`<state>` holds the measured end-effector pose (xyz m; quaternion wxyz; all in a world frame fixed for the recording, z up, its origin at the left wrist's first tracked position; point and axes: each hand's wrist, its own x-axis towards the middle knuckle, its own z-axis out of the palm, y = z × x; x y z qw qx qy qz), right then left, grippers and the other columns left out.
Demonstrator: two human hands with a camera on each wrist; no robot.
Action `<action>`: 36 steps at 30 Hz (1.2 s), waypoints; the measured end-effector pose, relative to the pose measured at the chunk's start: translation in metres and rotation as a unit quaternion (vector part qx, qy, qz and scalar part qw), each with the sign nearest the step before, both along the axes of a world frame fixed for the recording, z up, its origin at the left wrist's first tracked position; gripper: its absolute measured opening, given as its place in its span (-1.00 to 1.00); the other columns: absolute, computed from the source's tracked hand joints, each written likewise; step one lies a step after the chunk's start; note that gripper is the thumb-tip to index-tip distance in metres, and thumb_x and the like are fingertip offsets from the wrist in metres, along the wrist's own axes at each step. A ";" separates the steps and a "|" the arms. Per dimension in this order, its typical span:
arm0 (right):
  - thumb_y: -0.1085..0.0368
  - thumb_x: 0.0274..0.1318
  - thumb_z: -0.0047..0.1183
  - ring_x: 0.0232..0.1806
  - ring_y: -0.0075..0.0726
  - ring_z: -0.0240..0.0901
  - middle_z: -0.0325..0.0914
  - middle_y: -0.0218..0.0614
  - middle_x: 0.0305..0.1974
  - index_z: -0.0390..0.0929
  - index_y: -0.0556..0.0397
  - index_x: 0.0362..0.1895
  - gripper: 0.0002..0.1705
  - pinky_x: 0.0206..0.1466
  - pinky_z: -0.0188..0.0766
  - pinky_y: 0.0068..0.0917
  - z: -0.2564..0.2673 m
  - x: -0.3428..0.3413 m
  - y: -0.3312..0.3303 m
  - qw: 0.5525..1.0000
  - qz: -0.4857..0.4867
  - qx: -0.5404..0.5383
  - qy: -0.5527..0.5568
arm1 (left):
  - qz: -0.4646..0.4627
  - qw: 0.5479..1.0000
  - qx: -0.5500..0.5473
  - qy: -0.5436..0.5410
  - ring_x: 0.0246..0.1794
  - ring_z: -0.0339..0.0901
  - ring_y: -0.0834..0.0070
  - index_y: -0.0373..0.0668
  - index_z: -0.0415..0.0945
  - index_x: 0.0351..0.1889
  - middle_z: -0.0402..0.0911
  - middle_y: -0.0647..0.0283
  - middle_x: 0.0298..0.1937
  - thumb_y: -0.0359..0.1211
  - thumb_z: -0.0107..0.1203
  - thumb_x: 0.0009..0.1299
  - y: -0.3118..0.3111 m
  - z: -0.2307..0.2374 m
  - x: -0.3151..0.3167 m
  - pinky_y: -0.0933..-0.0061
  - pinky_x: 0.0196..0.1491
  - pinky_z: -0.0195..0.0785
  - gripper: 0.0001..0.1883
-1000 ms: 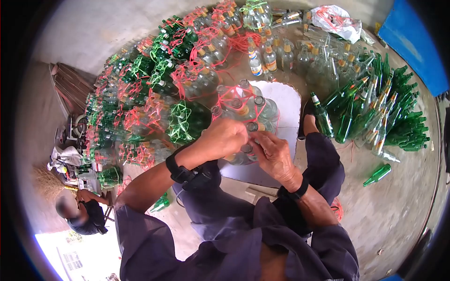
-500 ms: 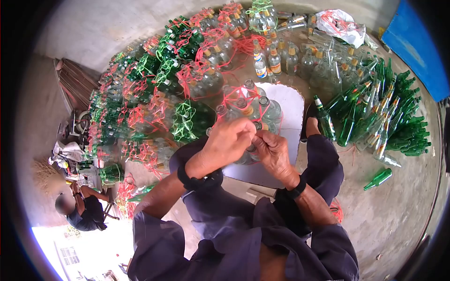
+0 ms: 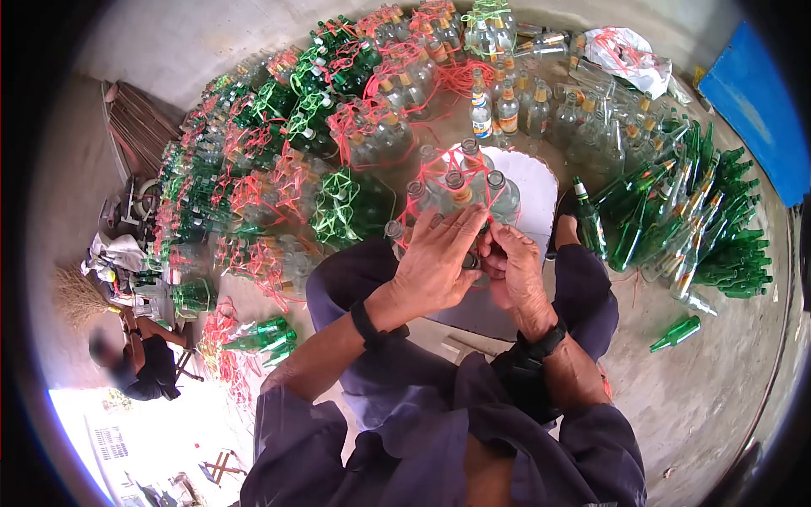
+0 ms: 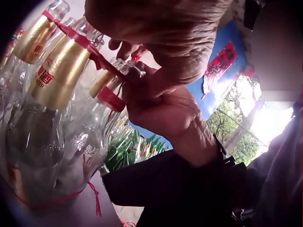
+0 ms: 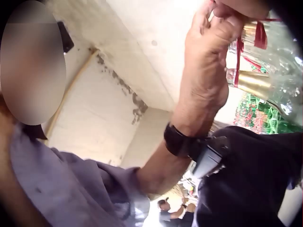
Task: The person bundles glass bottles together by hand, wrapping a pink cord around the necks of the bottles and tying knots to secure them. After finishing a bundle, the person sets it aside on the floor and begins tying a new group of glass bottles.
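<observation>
Clear glass bottles (image 3: 504,196) stand in a close cluster at centre frame, on the pale worktop (image 3: 541,179). Red tape (image 4: 71,34) crosses their necks; a lower red band (image 4: 61,202) rings the bodies. Your left hand (image 3: 427,269) lies over the nearest necks, fingers nearly straight and close together; what its fingertips touch is hidden. Your right hand (image 3: 519,275) has its fingers curled, apparently pinching red tape beside a neck.

Risk, judged: tape slipping from your right fingers would slacken the neck lacing. A hard sideways pull could tilt a near bottle, knock glass on glass, or walk the cluster towards the worktop's near edge. Thin tape under tension could also split or bite into your fingers.

Surface: worktop pale, corners rounded, low between your knees. Room: bare, stained concrete floor (image 3: 646,397); tape-bound bottles (image 3: 274,190) massed at left; loose green bottles (image 3: 731,253) heaped at right, one green bottle (image 3: 675,334) lying apart below them. White sack (image 3: 629,61) and blue panel (image 3: 756,114) at upper right. Seated person (image 3: 152,359) at lower left, near a glaring opening (image 3: 101,422).
</observation>
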<state>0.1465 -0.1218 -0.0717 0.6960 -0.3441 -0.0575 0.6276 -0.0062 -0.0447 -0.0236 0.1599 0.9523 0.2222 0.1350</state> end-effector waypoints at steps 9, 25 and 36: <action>0.26 0.34 0.09 -0.56 -0.69 0.23 0.46 -0.50 -0.57 0.57 0.11 -0.52 -0.67 -0.51 0.12 -0.61 0.023 -0.010 0.003 0.965 -0.020 0.003 -0.261 | 0.019 0.998 0.062 0.010 0.36 0.49 0.18 -0.44 0.15 0.49 0.40 -0.15 0.44 -0.38 0.21 0.20 -0.011 -0.004 0.005 -0.14 0.39 0.02 -0.14; 0.31 0.36 0.06 -0.53 -0.72 0.17 0.40 -0.53 -0.57 0.51 0.16 -0.54 -0.65 -0.47 0.10 -0.59 0.030 0.003 -0.010 0.950 0.002 0.026 -0.313 | 0.015 0.994 0.104 0.003 0.22 0.55 0.12 -0.38 0.18 0.48 0.54 -0.08 0.22 -0.28 0.19 0.29 -0.015 -0.009 0.008 -0.18 0.40 0.02 -0.21; 0.28 0.38 0.05 -0.61 -0.72 0.15 0.37 -0.56 -0.61 0.50 0.12 -0.55 -0.63 -0.55 0.06 -0.60 0.027 0.002 -0.007 0.921 -0.018 0.066 -0.384 | 0.045 0.998 0.016 -0.027 0.14 0.60 0.04 -0.29 -0.09 0.59 0.67 -0.04 -0.01 -0.35 0.21 0.26 -0.018 -0.016 0.006 -0.15 0.46 0.02 -0.04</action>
